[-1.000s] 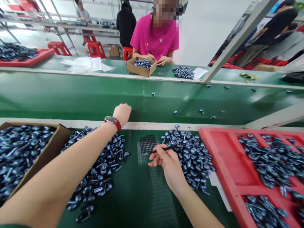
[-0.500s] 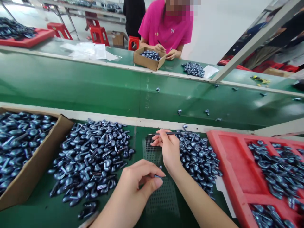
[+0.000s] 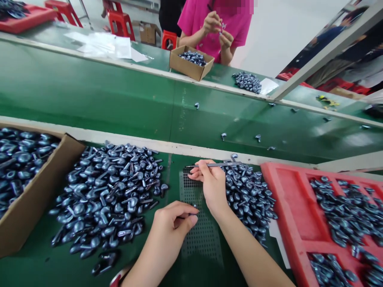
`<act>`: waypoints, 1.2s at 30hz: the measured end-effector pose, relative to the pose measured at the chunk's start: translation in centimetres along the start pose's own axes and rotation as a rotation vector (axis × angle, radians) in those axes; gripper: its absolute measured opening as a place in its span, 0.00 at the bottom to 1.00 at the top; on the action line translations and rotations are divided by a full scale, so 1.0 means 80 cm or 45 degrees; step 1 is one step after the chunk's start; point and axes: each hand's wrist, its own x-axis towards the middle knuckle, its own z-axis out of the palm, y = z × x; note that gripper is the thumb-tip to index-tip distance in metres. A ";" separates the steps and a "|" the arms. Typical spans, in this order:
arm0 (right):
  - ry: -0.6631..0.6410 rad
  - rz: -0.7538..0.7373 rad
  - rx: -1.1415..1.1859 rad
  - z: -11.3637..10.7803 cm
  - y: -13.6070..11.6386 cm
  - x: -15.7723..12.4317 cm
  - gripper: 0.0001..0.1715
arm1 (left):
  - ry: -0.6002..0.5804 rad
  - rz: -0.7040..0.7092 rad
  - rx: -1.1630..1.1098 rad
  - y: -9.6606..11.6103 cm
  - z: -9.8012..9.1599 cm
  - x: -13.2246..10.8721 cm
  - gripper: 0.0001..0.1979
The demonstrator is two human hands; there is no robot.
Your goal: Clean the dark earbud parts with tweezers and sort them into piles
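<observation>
My left hand (image 3: 172,225) pinches a small dark earbud shell (image 3: 194,214) between thumb and forefinger, mostly hidden by the fingers. It hovers over a dark sheet (image 3: 202,239) with rows of small dots or holes. Above and to its right, my right hand (image 3: 213,185) is closed around a thin dark pen-like tool (image 3: 223,164), which lies nearly level with its tip to the left over the sheet's far end. A large heap of glossy blue-black earbud shells (image 3: 110,191) lies left of my left hand. Another heap of earbud shells (image 3: 249,195) borders my right hand and wrist.
A cardboard box (image 3: 38,199) full of shells stands at far left. On the right is a red compartment tray (image 3: 293,203) holding more shells. Beyond a green divider (image 3: 134,95), a co-worker in pink (image 3: 191,24) works behind a small cardboard box (image 3: 187,67).
My left hand has shifted slightly left and up with the earbud shell. My right hand has barely moved. The co-worker has raised both hands from the bench.
</observation>
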 end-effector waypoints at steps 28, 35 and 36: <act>-0.096 0.053 0.395 -0.015 -0.078 -0.098 0.06 | 0.143 -0.279 -1.058 0.040 -0.027 -0.033 0.08; -0.236 0.010 0.340 -0.028 -0.098 -0.133 0.08 | 0.074 -0.196 -0.997 0.061 -0.023 -0.051 0.07; -0.245 0.016 0.334 -0.028 -0.099 -0.134 0.08 | 0.074 -0.180 -0.982 0.061 -0.022 -0.053 0.06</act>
